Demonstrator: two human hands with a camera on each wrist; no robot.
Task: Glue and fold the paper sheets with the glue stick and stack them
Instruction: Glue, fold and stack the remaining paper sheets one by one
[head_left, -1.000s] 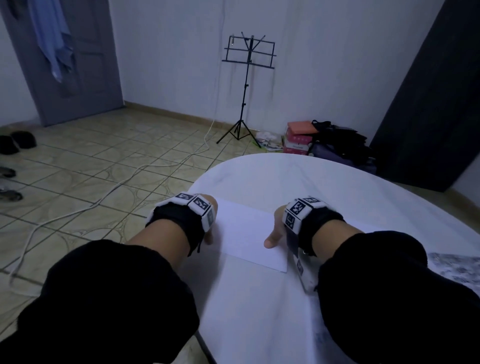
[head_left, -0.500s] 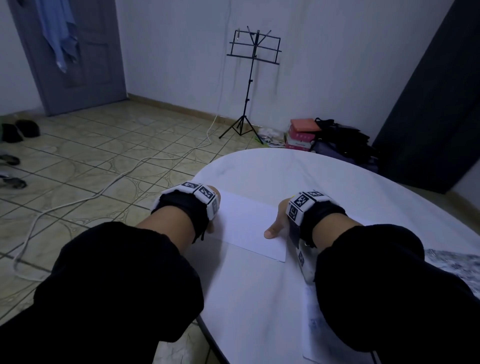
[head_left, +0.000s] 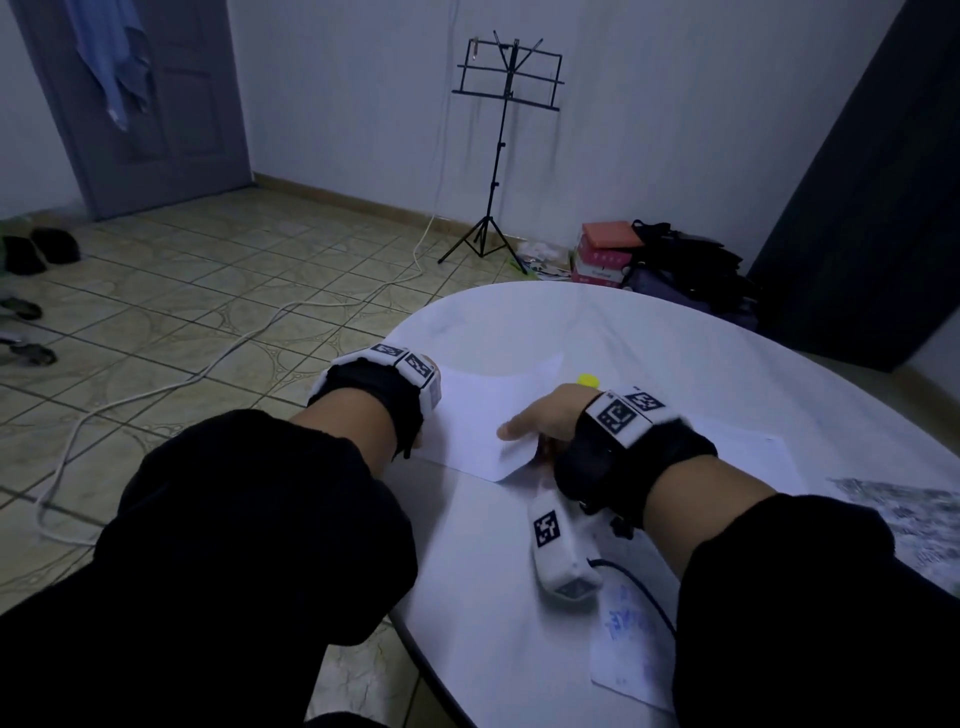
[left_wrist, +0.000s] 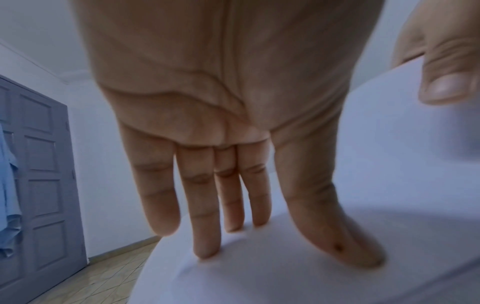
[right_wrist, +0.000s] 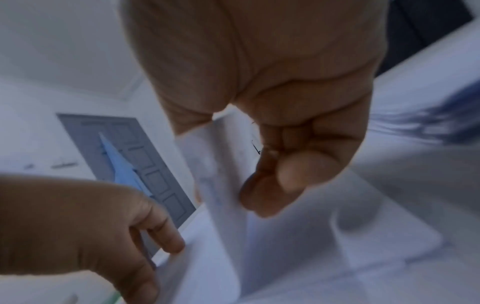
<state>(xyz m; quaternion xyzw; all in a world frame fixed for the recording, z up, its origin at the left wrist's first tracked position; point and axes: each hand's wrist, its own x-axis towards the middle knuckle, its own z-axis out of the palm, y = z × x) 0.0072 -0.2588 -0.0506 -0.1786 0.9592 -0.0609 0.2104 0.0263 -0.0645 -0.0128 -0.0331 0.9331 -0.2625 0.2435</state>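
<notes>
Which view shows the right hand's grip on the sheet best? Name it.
Right wrist: the right hand pinches the lifted sheet edge. Head shows only its back; left wrist only the thumb.

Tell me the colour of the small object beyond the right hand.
Yellow, seen best in the head view.

Paper sheet (head_left: 483, 421) thin, matt white, smooth, bending where lifted. Worktop (head_left: 597, 332) smooth pale surface, faint sheen; floor (head_left: 208, 291) glossy tile. Music stand (head_left: 506, 78) thin black metal, wrist bands (head_left: 631, 452) black cloth.
</notes>
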